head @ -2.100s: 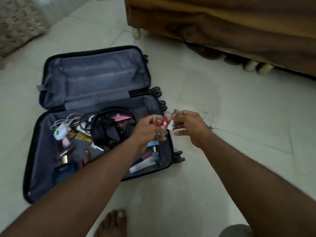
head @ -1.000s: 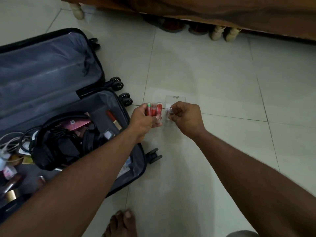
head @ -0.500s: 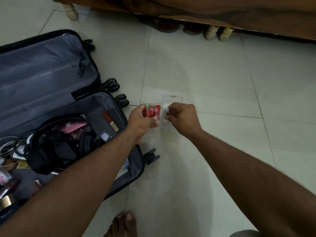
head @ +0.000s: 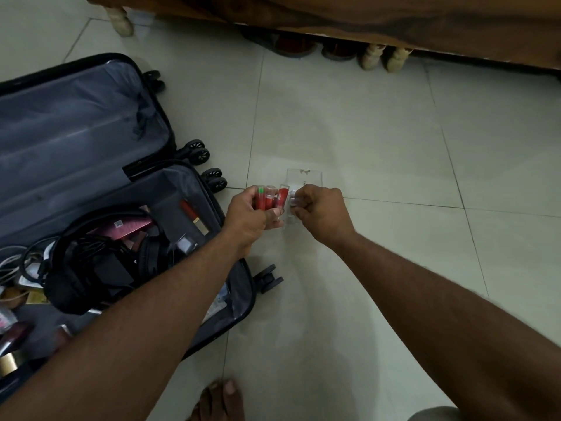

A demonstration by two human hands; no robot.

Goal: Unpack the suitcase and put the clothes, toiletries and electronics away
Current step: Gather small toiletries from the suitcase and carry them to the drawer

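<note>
Readable text: I could make out none.
Pink packet (head: 126,227) label: a small white sticker I found too blurred to read.

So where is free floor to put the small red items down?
Bare tiles lie between the suitcase wheels, the bed and the hands, and more tiles right of the right arm. The suitcase's lower half is crowded with headphones and cables.

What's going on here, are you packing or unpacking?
Unpacking. The person's left hand grips a bunch of small red tubes, while the right hand pinches a small clear piece beside them, above the tiled floor. The open suitcase holds headphones, cables and toiletries.
</note>
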